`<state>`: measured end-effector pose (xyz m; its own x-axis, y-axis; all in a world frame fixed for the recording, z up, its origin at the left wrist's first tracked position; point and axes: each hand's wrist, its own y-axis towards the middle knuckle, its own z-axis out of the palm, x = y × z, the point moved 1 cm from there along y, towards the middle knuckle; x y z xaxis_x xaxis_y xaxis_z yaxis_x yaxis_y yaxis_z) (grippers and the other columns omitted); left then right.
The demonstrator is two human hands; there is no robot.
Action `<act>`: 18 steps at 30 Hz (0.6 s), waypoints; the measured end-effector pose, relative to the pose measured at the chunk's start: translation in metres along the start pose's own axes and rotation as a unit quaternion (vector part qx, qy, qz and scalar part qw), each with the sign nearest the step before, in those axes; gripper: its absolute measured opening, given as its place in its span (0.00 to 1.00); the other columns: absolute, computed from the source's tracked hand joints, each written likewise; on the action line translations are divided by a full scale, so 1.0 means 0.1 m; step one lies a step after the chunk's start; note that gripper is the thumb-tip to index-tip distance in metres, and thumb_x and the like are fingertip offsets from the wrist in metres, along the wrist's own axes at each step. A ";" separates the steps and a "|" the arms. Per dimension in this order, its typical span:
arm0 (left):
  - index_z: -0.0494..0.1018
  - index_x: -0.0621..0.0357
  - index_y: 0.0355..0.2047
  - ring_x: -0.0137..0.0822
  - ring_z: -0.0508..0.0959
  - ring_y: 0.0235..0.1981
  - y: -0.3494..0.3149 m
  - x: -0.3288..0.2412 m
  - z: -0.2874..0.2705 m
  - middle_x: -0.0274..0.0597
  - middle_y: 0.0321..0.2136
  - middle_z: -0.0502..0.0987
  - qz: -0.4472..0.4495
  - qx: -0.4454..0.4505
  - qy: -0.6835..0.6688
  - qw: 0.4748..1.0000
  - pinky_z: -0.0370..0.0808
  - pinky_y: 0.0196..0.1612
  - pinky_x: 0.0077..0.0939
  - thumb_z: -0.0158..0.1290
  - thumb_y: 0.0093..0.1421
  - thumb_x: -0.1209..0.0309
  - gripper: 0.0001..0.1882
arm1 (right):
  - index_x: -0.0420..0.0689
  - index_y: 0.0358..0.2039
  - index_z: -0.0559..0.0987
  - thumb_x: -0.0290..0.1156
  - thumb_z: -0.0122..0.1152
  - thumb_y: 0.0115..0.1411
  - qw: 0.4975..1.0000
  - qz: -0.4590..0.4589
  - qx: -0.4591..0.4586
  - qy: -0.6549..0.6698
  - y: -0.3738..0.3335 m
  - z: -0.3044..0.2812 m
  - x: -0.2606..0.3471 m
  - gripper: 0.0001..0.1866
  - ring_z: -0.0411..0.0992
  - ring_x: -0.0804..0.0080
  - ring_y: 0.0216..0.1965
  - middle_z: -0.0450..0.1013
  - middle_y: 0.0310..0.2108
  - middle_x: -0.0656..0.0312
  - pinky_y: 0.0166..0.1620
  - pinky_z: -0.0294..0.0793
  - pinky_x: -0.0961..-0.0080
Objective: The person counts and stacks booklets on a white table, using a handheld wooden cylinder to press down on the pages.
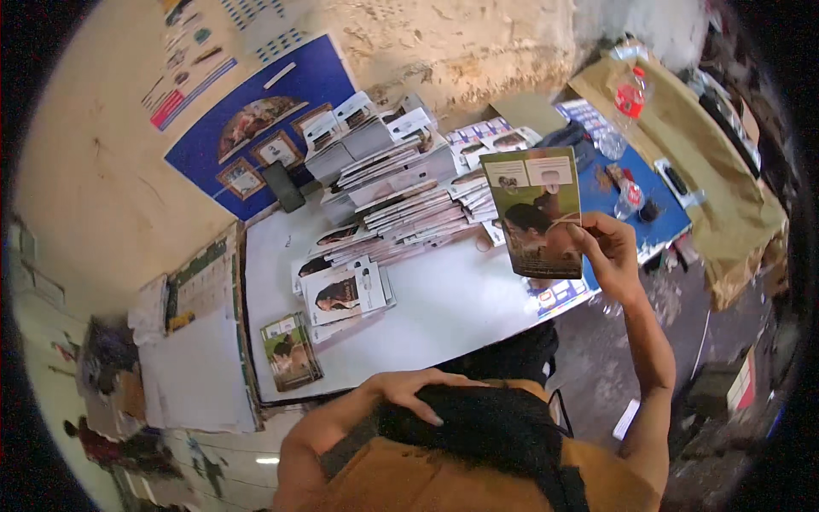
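The right hand [608, 253] holds a shiny green and brown printed paper [531, 218] up in the air by its right edge, in front of the white flat-topped table [426, 303]. The thumb is on the front, and most of the other fingers hide behind the paper. I cannot tell if it is one sheet or a thin book. It covers part of the table and the things behind it. The left hand [414, 392] lies on a black cloth thing [478, 418] at the person's waist; I cannot tell if it grips it. Big piles of white printed booklets [405, 200] overlap, so the low ones are hard to see. A small green and brown pile [291, 352] sits near the table's front left corner.
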<state>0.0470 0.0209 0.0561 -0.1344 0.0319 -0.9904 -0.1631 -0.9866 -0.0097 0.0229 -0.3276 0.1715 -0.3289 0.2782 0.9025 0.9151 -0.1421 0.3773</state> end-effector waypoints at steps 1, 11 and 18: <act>0.53 0.63 0.71 0.42 0.59 0.69 0.19 -0.05 -0.02 0.54 0.69 0.58 -0.008 0.048 0.010 0.999 0.53 0.71 0.37 0.66 0.55 0.61 0.49 | 0.32 0.42 0.81 0.25 0.56 0.68 1.000 -0.012 0.002 -0.002 0.02 -0.02 0.06 0.09 0.73 0.82 0.37 0.79 0.35 0.61 0.41 0.73 0.80; 0.47 0.66 0.72 0.45 0.49 0.73 0.35 0.96 -0.02 0.56 0.72 0.49 -0.031 0.193 0.036 0.980 0.45 0.74 0.42 0.66 0.56 0.50 0.56 | 0.36 0.26 0.80 0.23 0.66 0.61 0.993 0.119 0.010 -0.021 -0.82 0.43 -1.14 0.08 0.68 0.84 0.26 0.76 0.23 0.68 0.30 0.68 0.82; 0.48 0.57 0.72 0.42 0.59 0.68 -0.15 0.77 -0.03 0.46 0.66 0.59 0.045 -0.461 0.157 0.872 0.56 0.70 0.41 0.69 0.55 0.60 0.52 | 0.38 0.28 0.83 0.25 0.69 0.59 0.989 0.126 -0.018 0.074 -1.00 1.18 -1.20 0.05 0.75 0.81 0.29 0.80 0.25 0.63 0.31 0.73 0.81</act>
<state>0.0419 0.0377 -0.0205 0.1914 0.0448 -0.9805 0.7097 -0.6964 0.1067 -0.0019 -0.2349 0.0009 -0.1252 0.0883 0.9882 0.9644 -0.2231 0.1421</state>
